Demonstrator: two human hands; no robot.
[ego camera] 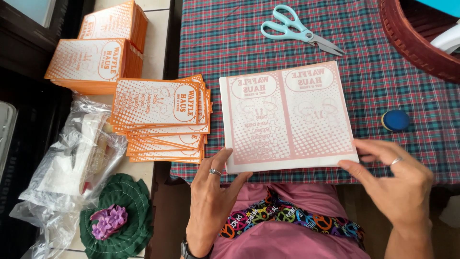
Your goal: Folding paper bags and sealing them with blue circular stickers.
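A thick stack of white paper sheets (287, 115) with faint pink print lies on the plaid tablecloth (383, 72) at the table's near edge. My left hand (211, 196), wearing a ring and a wristwatch, rests its fingers against the stack's near left corner. My right hand (397, 182), also ringed, touches the stack's near right corner with thumb and fingertips. Both hands steady the stack by its edges; neither lifts it.
Light blue scissors (299, 29) lie at the far side of the table. A small blue round object (396, 120) sits right of the stack. Piles of orange printed paper bags (163, 117) stand to the left, with more piles (96, 62) behind. Clear plastic bags (72, 163) and a green crocheted mat with purple flowers (115, 218) lie lower left. A brown basket rim (412, 38) is far right.
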